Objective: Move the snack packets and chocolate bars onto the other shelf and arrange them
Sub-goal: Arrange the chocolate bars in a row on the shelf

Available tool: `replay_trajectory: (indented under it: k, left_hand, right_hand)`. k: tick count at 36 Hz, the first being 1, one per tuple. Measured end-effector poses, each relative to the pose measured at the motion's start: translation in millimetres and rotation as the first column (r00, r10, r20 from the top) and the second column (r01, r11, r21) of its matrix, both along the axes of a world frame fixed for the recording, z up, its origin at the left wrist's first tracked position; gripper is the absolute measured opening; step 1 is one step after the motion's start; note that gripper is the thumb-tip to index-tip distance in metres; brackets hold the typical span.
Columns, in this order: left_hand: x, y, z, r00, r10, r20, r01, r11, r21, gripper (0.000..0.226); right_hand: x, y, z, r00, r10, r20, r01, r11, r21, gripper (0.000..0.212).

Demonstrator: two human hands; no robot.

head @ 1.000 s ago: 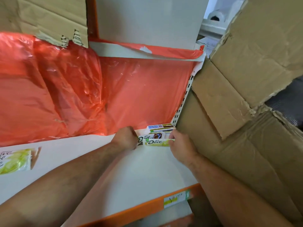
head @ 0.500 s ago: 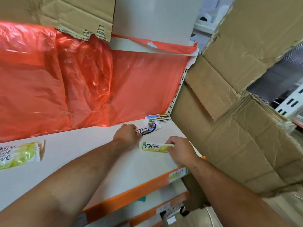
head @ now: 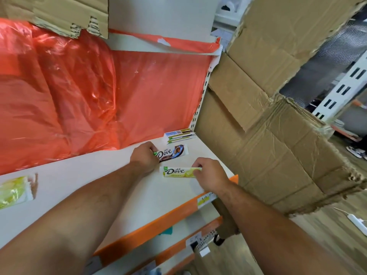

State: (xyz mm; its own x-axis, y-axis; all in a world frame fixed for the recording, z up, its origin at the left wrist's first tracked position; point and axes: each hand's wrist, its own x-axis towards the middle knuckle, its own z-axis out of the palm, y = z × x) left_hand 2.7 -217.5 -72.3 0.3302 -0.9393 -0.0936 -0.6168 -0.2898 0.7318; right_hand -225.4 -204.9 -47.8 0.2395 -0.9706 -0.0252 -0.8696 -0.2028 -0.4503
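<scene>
Slippage looks the likeliest fault: glossy, crinkly wrappers could skate askew on the smooth white shelf (head: 174, 197). Both bars lie flat there, the left hand (head: 144, 155) gripping one end of the brown-and-white chocolate bar (head: 173, 152), the right hand (head: 210, 173) pinching the slim pale-green chocolate bar (head: 176, 172) just in front.

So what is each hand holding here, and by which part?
Left hand holds the brown Dove bar by its left end; right hand pinches the green Dove bar by its right end. Both lie on the shelf.
</scene>
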Motion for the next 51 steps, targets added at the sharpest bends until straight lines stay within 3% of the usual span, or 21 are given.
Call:
replay_trajectory:
  k: [13,21,35,51]
  left_hand:
    - [36,41,9,0.900,0.159,-0.406,-0.150,0.987,0.053,0.019]
    - [71,106,27,0.898,0.251,-0.360,-0.261,0.965,0.022,0.017]
    - [90,266,47,0.796,0.506,-0.333,-0.526,0.850,0.035,0.017]
    - [181,337,43,0.744,0.546,-0.385,-0.597,0.802,-0.014,0.019]
  right_hand:
    - [24,13,3,0.991,0.049,0.124,-0.056,0.997,0.047,0.008]
    - [57,31,7,0.963,0.198,0.182,-0.212,0.975,0.061,0.009]
    - [109,104,12,0.863,0.449,0.232,-0.468,0.883,0.035,0.010]
    - [202,154,13,0.825,0.517,0.230,-0.539,0.841,0.044,0.011]
